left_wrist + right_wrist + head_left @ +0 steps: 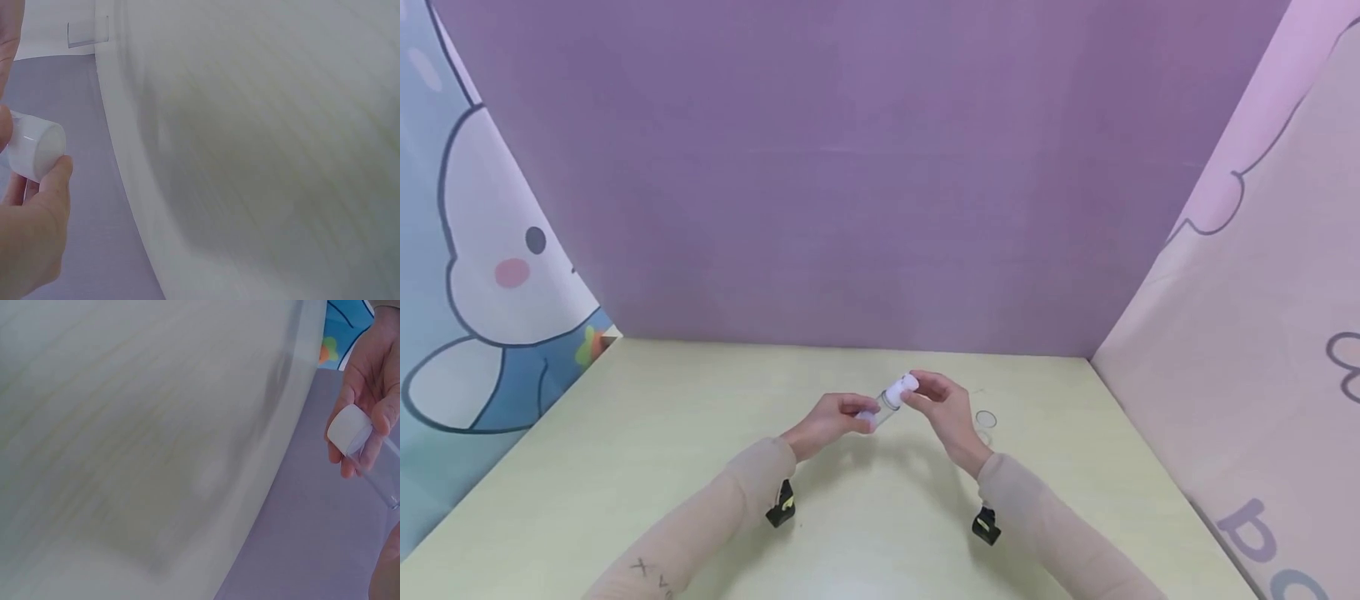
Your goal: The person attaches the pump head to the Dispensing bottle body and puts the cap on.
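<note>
A small clear bottle (883, 412) with white ends is held tilted above the table, its upper end leaning right. My left hand (829, 423) grips the lower end, thumb and fingers around the white base (349, 429). At the upper end, my right hand (951, 418) pinches the white top (898, 390) between thumb and fingers. Part of the top is hidden behind those fingers. Seen from the right wrist, the transparent body (380, 476) runs between the two hands.
On the pale table (700, 400), just right of my right hand, stands a clear open-ended cap (986, 419). A purple panel (865, 183) rises behind the table. Printed cloth (512, 208) hangs at the left, and another printed sheet (1247, 333) at the right.
</note>
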The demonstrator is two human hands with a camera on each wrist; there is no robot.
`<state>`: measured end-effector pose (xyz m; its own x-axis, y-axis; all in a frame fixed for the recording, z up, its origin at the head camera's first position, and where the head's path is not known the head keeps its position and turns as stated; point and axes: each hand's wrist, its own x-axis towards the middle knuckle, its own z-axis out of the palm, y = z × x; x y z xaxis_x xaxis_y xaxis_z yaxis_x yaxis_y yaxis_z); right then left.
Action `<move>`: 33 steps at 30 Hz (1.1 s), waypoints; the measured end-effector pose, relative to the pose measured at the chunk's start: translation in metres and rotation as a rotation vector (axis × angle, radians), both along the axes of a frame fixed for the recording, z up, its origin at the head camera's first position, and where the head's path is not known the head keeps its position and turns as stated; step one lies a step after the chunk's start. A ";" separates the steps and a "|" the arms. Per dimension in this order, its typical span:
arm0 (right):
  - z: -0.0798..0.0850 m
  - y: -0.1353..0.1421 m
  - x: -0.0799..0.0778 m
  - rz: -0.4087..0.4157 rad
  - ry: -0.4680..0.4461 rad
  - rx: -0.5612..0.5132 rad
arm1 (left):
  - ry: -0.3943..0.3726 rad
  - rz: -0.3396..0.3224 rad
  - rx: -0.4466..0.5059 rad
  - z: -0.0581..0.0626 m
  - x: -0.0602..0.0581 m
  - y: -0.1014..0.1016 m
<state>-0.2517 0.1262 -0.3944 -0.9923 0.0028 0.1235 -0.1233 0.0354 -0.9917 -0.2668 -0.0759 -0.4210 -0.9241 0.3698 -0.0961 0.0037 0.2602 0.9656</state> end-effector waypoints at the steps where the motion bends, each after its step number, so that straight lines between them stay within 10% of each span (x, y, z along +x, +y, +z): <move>1: 0.000 0.000 0.000 -0.001 0.001 0.004 | -0.005 0.004 0.001 0.000 0.000 0.000; 23: -0.001 0.000 0.003 0.006 0.017 -0.014 | -0.018 0.008 -0.009 -0.002 0.000 0.002; 33: -0.001 0.006 0.007 0.140 0.030 -0.072 | 0.014 -0.021 -0.013 -0.001 0.003 0.002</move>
<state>-0.2450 0.1320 -0.3953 -0.9796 -0.1252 0.1571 -0.1513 -0.0550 -0.9870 -0.2642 -0.0736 -0.4215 -0.9173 0.3884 -0.0876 0.0233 0.2720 0.9620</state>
